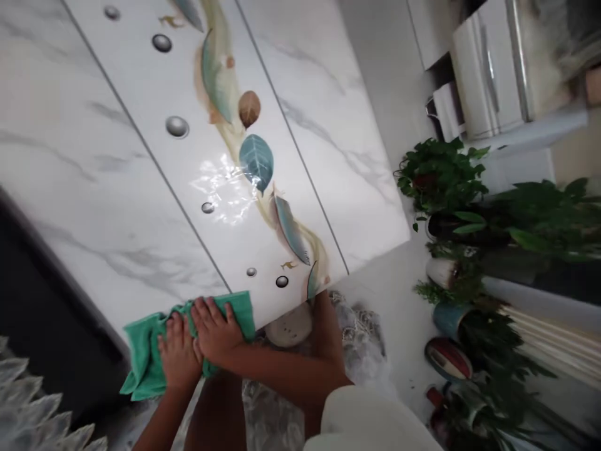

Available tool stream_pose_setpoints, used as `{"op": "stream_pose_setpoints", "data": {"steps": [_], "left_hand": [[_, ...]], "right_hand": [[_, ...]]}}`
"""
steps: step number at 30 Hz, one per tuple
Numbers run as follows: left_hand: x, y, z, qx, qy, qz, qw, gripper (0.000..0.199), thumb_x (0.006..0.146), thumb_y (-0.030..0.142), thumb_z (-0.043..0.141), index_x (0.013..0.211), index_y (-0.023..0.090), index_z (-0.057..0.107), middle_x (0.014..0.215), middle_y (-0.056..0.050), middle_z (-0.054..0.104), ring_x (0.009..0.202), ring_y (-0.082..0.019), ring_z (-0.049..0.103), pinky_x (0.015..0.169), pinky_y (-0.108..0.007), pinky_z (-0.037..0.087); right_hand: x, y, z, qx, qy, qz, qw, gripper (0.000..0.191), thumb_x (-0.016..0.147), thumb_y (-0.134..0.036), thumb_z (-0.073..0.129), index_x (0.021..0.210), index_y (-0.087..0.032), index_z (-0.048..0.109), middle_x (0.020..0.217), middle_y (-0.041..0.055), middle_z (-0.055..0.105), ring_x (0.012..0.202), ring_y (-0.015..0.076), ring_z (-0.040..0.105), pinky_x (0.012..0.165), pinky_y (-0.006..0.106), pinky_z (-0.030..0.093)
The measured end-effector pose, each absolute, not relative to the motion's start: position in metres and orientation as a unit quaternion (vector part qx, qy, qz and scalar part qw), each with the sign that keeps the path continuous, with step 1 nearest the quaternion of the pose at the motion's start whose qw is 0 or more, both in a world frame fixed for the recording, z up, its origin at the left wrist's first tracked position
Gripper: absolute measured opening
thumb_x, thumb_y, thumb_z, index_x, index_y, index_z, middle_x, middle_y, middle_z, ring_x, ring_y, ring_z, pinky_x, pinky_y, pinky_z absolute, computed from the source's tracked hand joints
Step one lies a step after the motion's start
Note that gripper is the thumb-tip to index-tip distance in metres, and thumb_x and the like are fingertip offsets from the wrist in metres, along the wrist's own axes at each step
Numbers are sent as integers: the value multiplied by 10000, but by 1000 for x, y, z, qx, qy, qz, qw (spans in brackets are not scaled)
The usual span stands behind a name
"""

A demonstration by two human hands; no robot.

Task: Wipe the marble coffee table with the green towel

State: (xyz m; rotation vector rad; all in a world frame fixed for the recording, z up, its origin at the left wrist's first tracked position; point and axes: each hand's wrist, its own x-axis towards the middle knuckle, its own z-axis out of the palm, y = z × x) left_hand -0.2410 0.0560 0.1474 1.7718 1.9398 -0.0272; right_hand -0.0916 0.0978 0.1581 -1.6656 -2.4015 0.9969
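A green cloth (150,351) lies bunched over the near edge of a white marble-patterned tabletop (310,56) printed with leaves and round dots. Both of my hands press on the cloth side by side, close enough to touch. My left hand (179,354) rests flat on its middle, fingers stretched out. To the right of it, my right hand (216,332) also lies flat with its fingers spread, and its forearm reaches in from the right. The palms hide part of the cloth.
Potted plants (441,172) line the right side, beside a white shelf (530,134). A dark panel (51,300) runs along the left edge. Below the table are a round pale seat (288,326), clear ruffled plastic and my legs.
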Motion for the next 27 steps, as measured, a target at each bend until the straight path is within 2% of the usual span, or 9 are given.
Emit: {"op": "stream_pose_setpoints", "data": {"steps": [3,5,10,14,17,19,22,25,27], "left_hand": [[-232,37,155,551,798,-2,246,795,984,440,266,1702,418,-74,1774,75,-10,1640,-327,68,1350,-641,69],[-208,41,160,491,843,12,220,778,1000,456,241,1697,429,-102,1779,71,-54,1650,-329,47,1347,-646,65],[-128,88,165,368,918,42,141,774,1047,393,228,1725,149,-55,1774,-251,22,1649,-425,26,1274,-792,127],[-19,147,160,403,903,35,146,754,1060,309,316,1717,77,28,1751,-308,99,1644,-437,53,1277,-784,108],[110,200,162,518,832,28,198,702,1040,218,403,1688,25,212,1704,-348,199,1622,-476,138,1258,-807,125],[203,231,167,623,737,29,261,626,1051,188,403,1657,45,341,1699,-316,248,1608,-450,214,1287,-742,182],[310,261,174,697,650,38,300,571,1071,210,415,1642,192,429,1725,-165,300,1603,-318,268,1326,-544,269],[346,270,174,724,620,40,299,603,1059,252,463,1653,335,400,1741,-48,263,1614,-223,217,1342,-445,267],[334,270,172,751,587,43,300,624,1057,264,466,1666,353,362,1742,2,262,1617,-169,185,1354,-382,204]], "right_hand": [[-99,104,164,-469,-827,308,34,620,1084,-400,385,1674,-211,400,1727,-2,239,1634,169,273,1236,414,476],[-90,118,166,-397,-858,324,36,598,1100,-391,371,1662,-189,410,1732,-4,252,1639,147,250,1263,402,443],[-41,161,163,-335,-877,341,50,527,1136,-332,371,1613,-137,476,1713,51,346,1607,182,344,1289,381,396],[66,198,149,-395,-865,306,43,518,1135,-327,396,1616,-155,481,1689,80,420,1575,203,410,1277,389,419],[206,224,138,-498,-822,275,6,522,1107,-261,380,1574,-90,534,1637,195,483,1543,280,464,1255,486,437],[306,234,133,-603,-762,234,-13,537,1085,-244,345,1526,-59,589,1593,255,520,1524,301,486,1252,505,428],[419,236,128,-737,-657,159,9,592,1080,-302,286,1535,-63,580,1595,270,513,1542,296,457,1251,511,414],[454,229,121,-802,-585,115,47,631,1077,-346,255,1577,-70,524,1601,270,501,1550,297,434,1237,539,425],[442,226,115,-820,-560,100,54,636,1069,-340,249,1592,-84,506,1620,270,475,1564,306,409,1242,560,410]]}}
